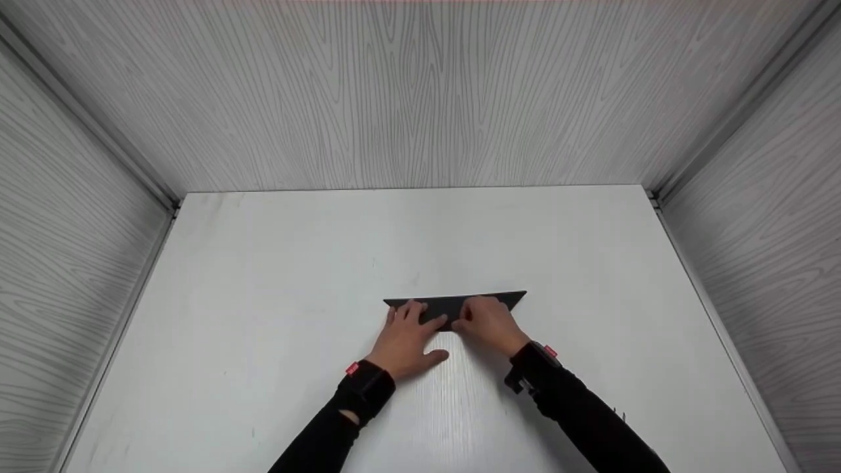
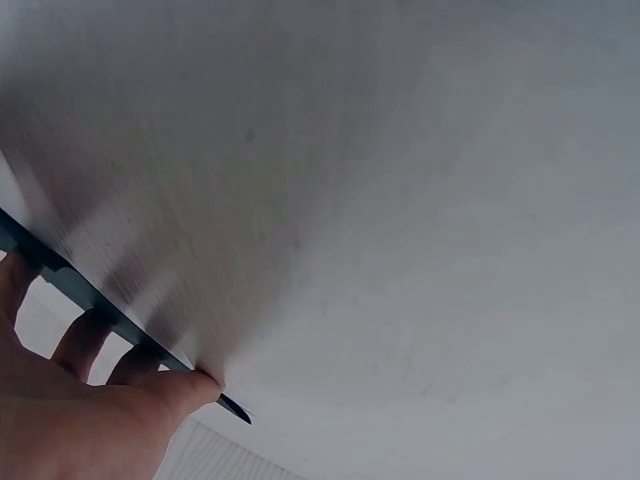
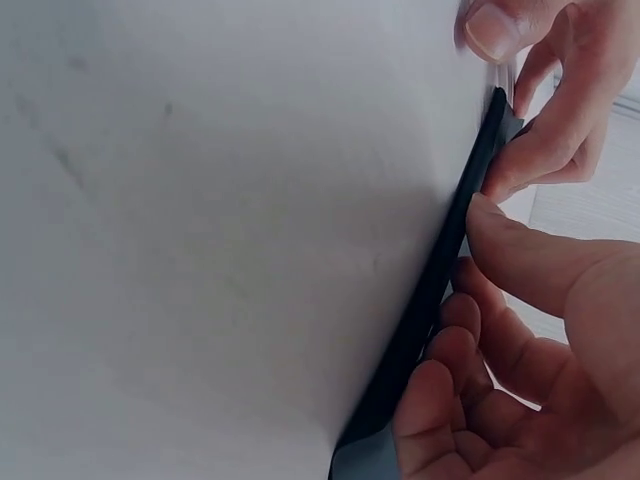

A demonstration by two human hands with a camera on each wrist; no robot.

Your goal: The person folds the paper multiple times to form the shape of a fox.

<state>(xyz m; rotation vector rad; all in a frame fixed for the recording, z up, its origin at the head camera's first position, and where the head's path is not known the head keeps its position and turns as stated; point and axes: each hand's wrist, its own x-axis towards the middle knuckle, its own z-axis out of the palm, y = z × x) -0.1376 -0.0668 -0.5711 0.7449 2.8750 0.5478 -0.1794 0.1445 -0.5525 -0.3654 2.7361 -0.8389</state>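
A black folded sheet of paper [image 1: 447,306], shaped like a flat trapezoid with its long edge away from me, lies on the white table. My left hand [image 1: 406,345] rests on its left half with fingers spread and straight. The left thumb stays off the paper, above the table. On the right half, my right hand [image 1: 491,325] has its fingers curled, and thumb and fingertips pinch the paper's near edge. The right wrist view shows the paper [image 3: 430,270] nearly edge-on, with the right thumb [image 3: 530,250] against it and the curled fingers beside it.
The white tabletop [image 1: 263,276] spreads around the paper. Grey wood-grain panels enclose it at the back [image 1: 407,98], the left [image 1: 59,230] and the right [image 1: 769,217]. Black bands with red tags sit on both wrists.
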